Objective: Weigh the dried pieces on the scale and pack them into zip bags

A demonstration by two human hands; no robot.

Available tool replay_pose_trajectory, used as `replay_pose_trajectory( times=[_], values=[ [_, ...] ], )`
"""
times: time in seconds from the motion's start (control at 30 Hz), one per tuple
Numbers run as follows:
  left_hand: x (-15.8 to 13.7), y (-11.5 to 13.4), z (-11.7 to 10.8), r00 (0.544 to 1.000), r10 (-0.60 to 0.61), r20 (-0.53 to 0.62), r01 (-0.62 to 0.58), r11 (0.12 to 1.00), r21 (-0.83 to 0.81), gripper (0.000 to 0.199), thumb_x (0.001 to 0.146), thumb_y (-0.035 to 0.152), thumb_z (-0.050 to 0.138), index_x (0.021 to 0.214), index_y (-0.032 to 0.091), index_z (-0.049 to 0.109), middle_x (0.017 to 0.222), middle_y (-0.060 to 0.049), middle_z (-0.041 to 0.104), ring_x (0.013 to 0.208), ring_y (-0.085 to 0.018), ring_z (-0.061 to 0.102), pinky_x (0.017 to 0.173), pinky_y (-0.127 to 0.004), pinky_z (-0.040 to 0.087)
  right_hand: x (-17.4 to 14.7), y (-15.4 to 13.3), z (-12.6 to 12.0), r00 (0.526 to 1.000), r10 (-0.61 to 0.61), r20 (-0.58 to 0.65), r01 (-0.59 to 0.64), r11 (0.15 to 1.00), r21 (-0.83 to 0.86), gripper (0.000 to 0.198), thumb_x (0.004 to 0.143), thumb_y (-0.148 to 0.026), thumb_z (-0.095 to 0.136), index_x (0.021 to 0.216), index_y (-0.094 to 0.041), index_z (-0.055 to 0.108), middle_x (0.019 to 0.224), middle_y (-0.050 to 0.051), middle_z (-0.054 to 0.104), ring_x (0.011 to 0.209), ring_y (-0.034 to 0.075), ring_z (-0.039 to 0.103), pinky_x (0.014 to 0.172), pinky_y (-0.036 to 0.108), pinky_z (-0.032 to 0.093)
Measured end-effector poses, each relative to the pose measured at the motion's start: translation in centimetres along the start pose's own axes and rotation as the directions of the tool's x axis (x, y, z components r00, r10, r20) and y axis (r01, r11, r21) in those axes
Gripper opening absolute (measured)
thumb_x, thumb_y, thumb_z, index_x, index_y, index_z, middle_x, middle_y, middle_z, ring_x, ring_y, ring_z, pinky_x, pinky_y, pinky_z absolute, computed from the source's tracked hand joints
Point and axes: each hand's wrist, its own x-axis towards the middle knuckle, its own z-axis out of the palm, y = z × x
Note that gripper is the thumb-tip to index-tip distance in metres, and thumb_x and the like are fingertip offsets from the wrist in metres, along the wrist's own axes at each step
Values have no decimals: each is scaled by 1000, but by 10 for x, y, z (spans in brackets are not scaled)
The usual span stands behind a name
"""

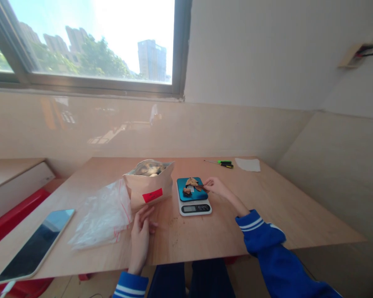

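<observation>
A kitchen scale (195, 208) with a blue top and white base stands mid-table, its display lit too faintly to read. Several dried brown pieces (192, 182), curled like dried mushroom or leaf, lie on its plate. At the plate's right edge, my right hand (216, 186) pinches a dark dried piece (201, 187). My left hand (141, 231) rests on the table below a brown paper pouch (151, 186), fingers loosely apart and holding nothing. The pouch stands upright with its top open, a red label on its front and pale dried pieces inside.
Clear zip bags (101, 217) lie left of the pouch, and a large phone or tablet (37, 244) with a cable lies farther left. At the back are two screwdrivers (224, 164) and a white paper sheet (248, 164). A tiled wall (220, 128) borders the table.
</observation>
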Motion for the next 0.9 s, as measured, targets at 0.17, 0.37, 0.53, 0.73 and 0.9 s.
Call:
replay_pose_trajectory(
  times=[0.17,0.37,0.53,0.73,0.9],
  values=[
    [0,0,0,1000,-3,-1,3,1000,-2,42,85,39,50,122,18,50,128,-16,60,64,-15,65,54,-28,48,-7,0,14,1000,17,-25,-19,997,-81,5,66,-11,69,65,-15,66,61,2,68,62,16,65,58,22,47],
    [-2,0,0,1000,8,-5,-8,1000,-14,42,85,39,49,121,18,52,128,-16,61,63,-15,65,53,-28,48,-10,-38,6,986,-70,-150,51,990,-131,17,68,-10,67,84,-14,67,89,8,70,86,21,65,77,31,50],
    [-1,1,2,999,14,-29,-14,1000,4,40,83,38,51,117,17,55,122,-16,65,60,-15,65,51,-28,48,-32,-139,-13,889,-450,-80,454,890,46,18,90,-22,50,98,-18,66,103,7,70,96,17,65,86,31,49],
    [0,0,1,999,11,-31,-11,1000,-8,40,84,37,50,118,17,54,122,-16,64,60,-15,65,52,-29,49,-27,-247,0,537,-698,474,741,658,130,23,91,-12,48,98,-16,70,101,5,73,87,13,64,76,24,47],
    [-1,2,2,1000,1,-26,-2,1000,-23,40,84,36,49,119,17,52,123,-16,64,60,-14,64,53,-28,48,7,-264,36,474,-535,699,823,552,-134,23,80,-1,52,75,-13,71,79,1,72,67,10,55,62,22,40]
  ],
)
